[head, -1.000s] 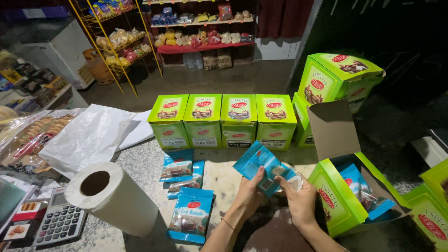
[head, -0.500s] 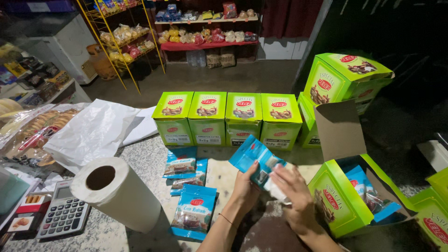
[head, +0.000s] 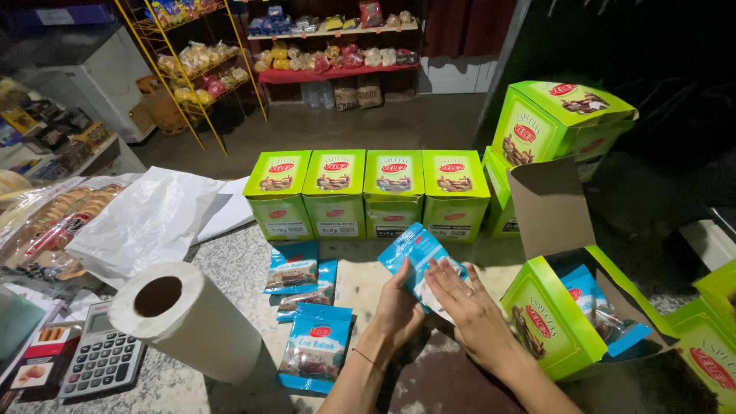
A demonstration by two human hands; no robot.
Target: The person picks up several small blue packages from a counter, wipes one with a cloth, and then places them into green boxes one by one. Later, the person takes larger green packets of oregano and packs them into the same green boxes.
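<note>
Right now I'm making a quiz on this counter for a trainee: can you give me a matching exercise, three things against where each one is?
Things:
1. blue packets
2. paper roll
3. calculator

Places:
A. at the counter's near left corner
B. lying on its side, right of the calculator
C. held between the left hand and right hand

Pairs: 1-C, 2-B, 3-A
</note>
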